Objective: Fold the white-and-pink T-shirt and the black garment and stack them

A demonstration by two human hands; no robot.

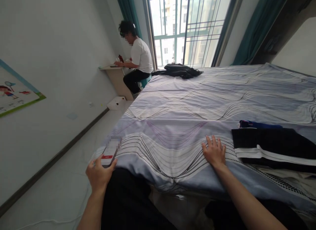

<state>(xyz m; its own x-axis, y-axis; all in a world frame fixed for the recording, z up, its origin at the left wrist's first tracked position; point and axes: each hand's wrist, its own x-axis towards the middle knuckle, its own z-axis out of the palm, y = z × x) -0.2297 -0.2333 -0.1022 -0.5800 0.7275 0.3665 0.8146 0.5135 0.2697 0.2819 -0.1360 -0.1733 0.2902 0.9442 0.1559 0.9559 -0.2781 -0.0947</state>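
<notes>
My left hand (100, 172) is at the near left corner of the bed, its thumb and fingers around the lower end of a smartphone (111, 152). The phone's lit screen faces up and shows a red bar; part of it is blurred. Whether the phone rests on the sheet I cannot tell. My right hand (214, 151) lies palm down on the patterned bed sheet (172, 141), fingers spread, with nothing in it. To its right lies a folded black garment (266, 141) with a white stripe, a dark blue cloth (259, 124) just behind it.
A person (142, 57) in a white top sits at a small desk (120, 78) by the window (182, 29). Dark clothing (181, 71) lies on the bed's far edge. A white box (117, 103) stands on the floor along the left wall. A white cable (51, 221) crosses the floor.
</notes>
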